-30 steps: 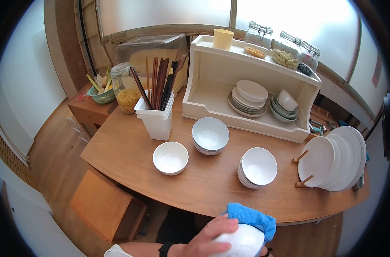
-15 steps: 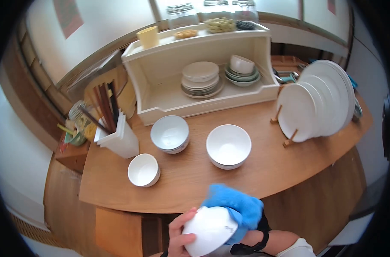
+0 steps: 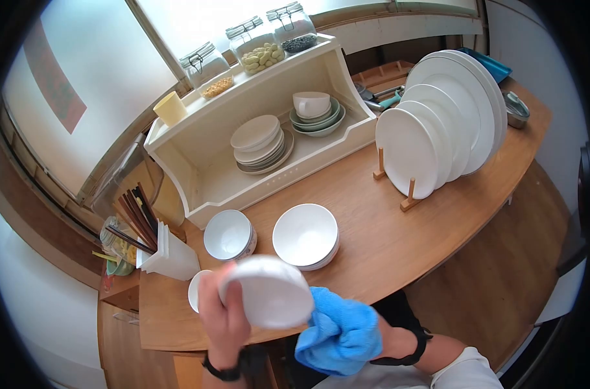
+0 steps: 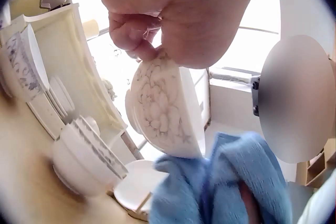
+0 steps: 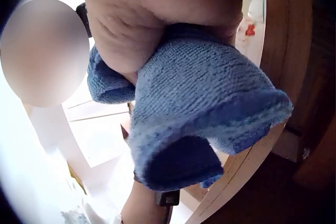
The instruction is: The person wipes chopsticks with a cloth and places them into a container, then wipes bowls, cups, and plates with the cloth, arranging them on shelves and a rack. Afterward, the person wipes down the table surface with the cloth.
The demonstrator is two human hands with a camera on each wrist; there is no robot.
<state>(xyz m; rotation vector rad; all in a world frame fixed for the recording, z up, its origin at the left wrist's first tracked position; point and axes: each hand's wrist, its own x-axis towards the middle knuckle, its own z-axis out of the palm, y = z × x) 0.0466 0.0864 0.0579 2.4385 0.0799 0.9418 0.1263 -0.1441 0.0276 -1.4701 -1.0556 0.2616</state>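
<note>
My left hand (image 3: 224, 318) pinches the rim of a white bowl (image 3: 272, 298), which is held tilted above the table's front edge with its hollow side towards me. A grey flower pattern shows on the outside of the bowl (image 4: 163, 103) in the left wrist view. A blue cloth (image 3: 340, 330) is bunched in the grip of my right hand (image 3: 387, 338), close against the bowl's right side. The cloth (image 5: 199, 92) hides most of the right fingers in the right wrist view.
On the table are stacked white bowls (image 3: 306, 235), patterned bowls (image 3: 227, 235) and a small bowl (image 3: 196, 292) partly behind the left hand. White plates (image 3: 408, 152) stand in a rack at the right. Behind stands a cream shelf (image 3: 275, 181); chopsticks fill a white holder (image 3: 172, 256) at left.
The bowl has been turned from showing its outside to showing its inside, and has come up and left. The cloth has parted from over its side. The head view has swung right.
</note>
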